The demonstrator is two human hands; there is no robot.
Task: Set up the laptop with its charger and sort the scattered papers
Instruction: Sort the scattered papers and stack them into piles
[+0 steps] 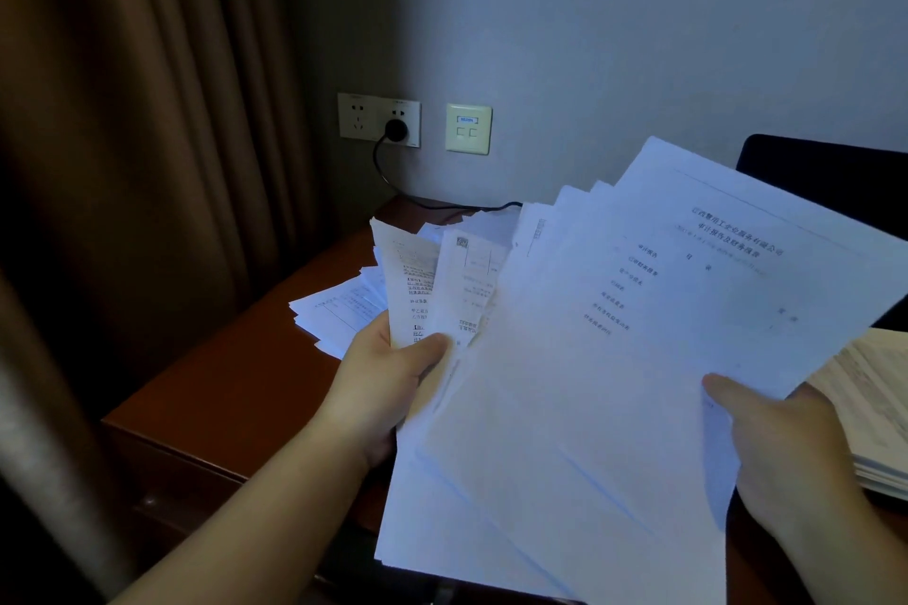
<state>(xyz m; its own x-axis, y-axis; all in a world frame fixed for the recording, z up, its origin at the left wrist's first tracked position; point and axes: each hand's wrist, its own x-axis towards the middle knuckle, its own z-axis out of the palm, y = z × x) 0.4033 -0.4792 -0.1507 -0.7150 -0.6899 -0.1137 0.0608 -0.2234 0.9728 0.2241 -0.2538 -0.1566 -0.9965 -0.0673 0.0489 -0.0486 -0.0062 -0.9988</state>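
I hold a fanned bundle of white printed papers (589,359) above the desk. My left hand (388,378) grips its left side, thumb on top of the sheets. My right hand (781,442) grips its right side, thumb pressed on the top sheet. More loose papers (339,310) lie on the brown wooden desk (236,373) behind my left hand. A black plug (396,129) sits in the wall socket (379,119), and its black cable (442,204) runs down onto the desk behind the papers. The dark laptop lid (830,172) shows at the right, mostly hidden by the sheets.
Brown curtains (147,113) hang at the left, close to the desk's edge. A network wall plate (468,128) is beside the socket. A thick open book or paper stack (879,413) lies at the right edge.
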